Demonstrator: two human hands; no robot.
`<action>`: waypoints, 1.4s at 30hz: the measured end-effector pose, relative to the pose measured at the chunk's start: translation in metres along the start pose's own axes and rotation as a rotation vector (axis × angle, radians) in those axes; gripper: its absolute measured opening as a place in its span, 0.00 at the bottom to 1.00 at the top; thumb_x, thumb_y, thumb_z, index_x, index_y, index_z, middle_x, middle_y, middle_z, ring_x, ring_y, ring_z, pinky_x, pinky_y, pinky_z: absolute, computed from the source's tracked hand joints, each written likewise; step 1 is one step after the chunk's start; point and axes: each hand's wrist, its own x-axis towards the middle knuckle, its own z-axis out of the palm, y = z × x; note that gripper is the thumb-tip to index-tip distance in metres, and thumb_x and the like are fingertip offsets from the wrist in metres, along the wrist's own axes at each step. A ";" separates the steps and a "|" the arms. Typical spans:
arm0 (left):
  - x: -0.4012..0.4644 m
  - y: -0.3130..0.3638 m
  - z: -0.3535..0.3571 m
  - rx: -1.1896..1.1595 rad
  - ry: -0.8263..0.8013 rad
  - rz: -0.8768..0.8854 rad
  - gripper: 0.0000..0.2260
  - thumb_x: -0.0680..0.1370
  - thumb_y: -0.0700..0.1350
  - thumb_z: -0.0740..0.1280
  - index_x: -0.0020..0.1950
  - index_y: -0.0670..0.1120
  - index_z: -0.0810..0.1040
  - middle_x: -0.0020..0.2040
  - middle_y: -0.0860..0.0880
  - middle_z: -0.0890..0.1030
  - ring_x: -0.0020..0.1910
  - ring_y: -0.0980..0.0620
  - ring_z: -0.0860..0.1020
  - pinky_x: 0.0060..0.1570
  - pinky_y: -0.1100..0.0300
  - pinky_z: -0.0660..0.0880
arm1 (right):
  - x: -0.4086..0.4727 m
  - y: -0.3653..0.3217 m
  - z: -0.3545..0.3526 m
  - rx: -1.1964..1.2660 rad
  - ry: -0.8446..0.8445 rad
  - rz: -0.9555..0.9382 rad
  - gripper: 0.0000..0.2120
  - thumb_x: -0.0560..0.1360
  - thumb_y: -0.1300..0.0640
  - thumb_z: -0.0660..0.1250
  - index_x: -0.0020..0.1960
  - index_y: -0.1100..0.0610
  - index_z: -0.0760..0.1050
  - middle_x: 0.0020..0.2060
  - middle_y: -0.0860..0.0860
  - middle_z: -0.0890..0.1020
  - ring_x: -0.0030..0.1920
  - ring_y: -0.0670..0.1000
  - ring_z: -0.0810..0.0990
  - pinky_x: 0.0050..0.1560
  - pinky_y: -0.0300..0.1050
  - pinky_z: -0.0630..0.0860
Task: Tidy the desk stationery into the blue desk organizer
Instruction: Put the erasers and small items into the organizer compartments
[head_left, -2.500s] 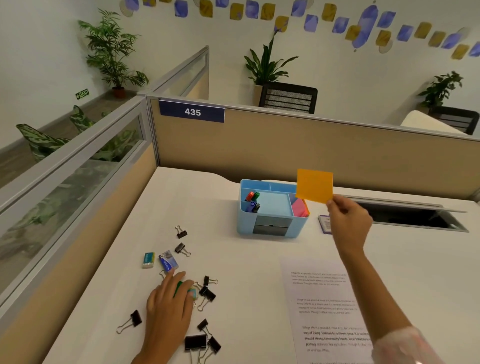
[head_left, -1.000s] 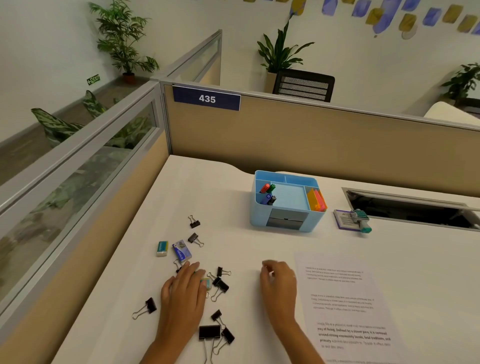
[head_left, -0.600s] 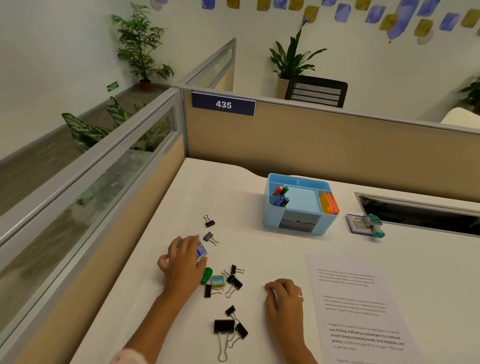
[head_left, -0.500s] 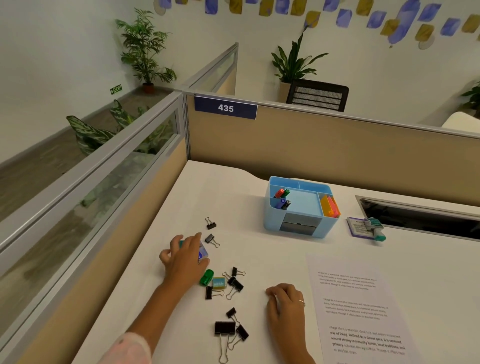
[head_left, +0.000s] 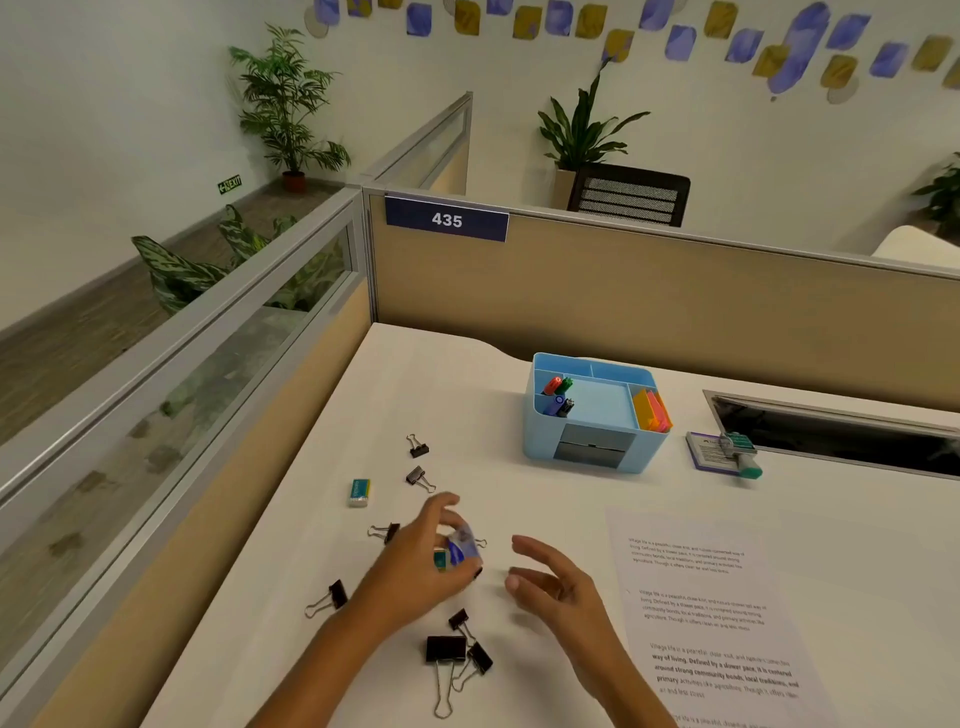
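- left hand (head_left: 415, 566) pinches blue-wrapped eraser (head_left: 464, 548) just above desk (head_left: 519, 499), near the binder clips (head_left: 445, 649); a green/teal bit shows under it (can't tell what)
- eraser prob light, stiff, wrapper a bit slick; grip across its long sides
- right hand (head_left: 558, 584) holds nothing; fingers relaxed, loosely curled, palm facing left hand, hovering close
- blue desk organizer (head_left: 592, 457) well apart, farther back; 2nd eraser (head_left: 359, 491) lies loose w/ clips

Printed sheet (head_left: 711, 618); potted plants (head_left: 584, 130) behind partition (head_left: 649, 291).
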 end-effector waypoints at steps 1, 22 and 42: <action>-0.006 0.003 0.006 -0.056 -0.028 -0.021 0.29 0.69 0.55 0.72 0.65 0.60 0.61 0.55 0.62 0.75 0.50 0.62 0.78 0.48 0.61 0.79 | -0.001 -0.005 0.001 0.043 -0.071 0.023 0.22 0.67 0.48 0.75 0.59 0.41 0.77 0.57 0.37 0.80 0.56 0.43 0.80 0.52 0.43 0.79; -0.032 -0.003 0.019 -0.153 0.073 -0.025 0.21 0.74 0.61 0.62 0.65 0.64 0.63 0.61 0.61 0.77 0.55 0.62 0.78 0.52 0.66 0.76 | 0.005 -0.032 -0.012 -0.030 -0.036 -0.094 0.08 0.69 0.55 0.74 0.48 0.50 0.83 0.46 0.53 0.83 0.47 0.51 0.82 0.53 0.48 0.79; -0.029 -0.048 0.018 0.588 0.298 -0.080 0.41 0.73 0.69 0.32 0.67 0.49 0.72 0.69 0.52 0.69 0.70 0.66 0.58 0.66 0.51 0.59 | 0.178 -0.081 -0.110 -0.879 0.753 -0.176 0.20 0.73 0.42 0.66 0.58 0.54 0.79 0.58 0.55 0.79 0.58 0.56 0.72 0.48 0.44 0.71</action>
